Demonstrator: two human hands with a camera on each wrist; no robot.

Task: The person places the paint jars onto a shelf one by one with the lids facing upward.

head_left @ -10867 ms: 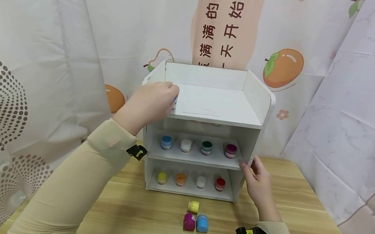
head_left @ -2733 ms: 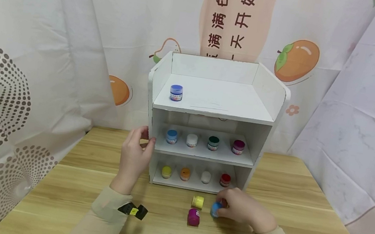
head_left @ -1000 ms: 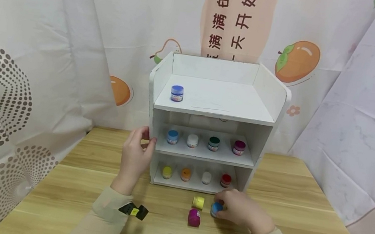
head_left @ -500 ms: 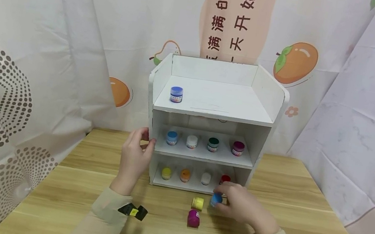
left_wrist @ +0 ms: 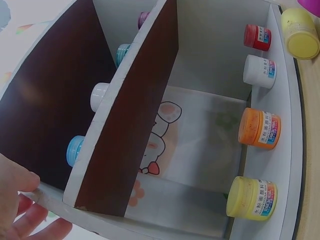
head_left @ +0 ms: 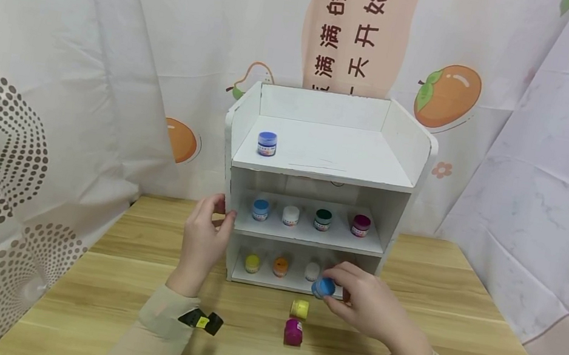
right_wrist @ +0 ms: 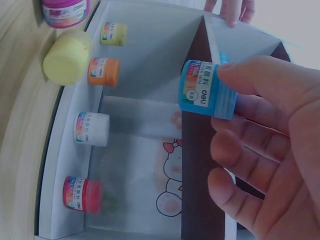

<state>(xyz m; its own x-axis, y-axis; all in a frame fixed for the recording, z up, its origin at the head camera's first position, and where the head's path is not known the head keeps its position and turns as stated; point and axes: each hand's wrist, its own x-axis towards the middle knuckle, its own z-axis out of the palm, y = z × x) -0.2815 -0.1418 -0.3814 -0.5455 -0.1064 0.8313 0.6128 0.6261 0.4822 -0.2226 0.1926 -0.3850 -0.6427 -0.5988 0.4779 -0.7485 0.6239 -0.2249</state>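
Observation:
My right hand [head_left: 374, 306] pinches a light blue paint jar [head_left: 324, 288] between thumb and fingers, tilted, just before the bottom shelf. In the right wrist view the blue paint jar [right_wrist: 200, 89] shows its label. My left hand [head_left: 202, 240] holds the left side panel of the white shelf unit [head_left: 312, 175]; its thumb and fingers [left_wrist: 40, 220] lie on either side of the panel edge. On the table lie a yellow paint jar [head_left: 300, 308] and a purple paint jar [head_left: 293, 331]. A dark blue jar [head_left: 267, 144] stands at the top shelf's left.
Along the middle shelf stand a blue jar [head_left: 260, 210], a white jar [head_left: 290, 216], a dark green jar [head_left: 323, 220] and a purple jar [head_left: 360, 226]. The bottom shelf bears yellow [left_wrist: 251, 198], orange, white and red jars. Printed curtains hang behind the wooden table [head_left: 136, 284].
My right hand has taken the light blue jar up off the table and moved it up and left. Earlier, my left hand was at the dark blue jar on top; it now holds the side panel.

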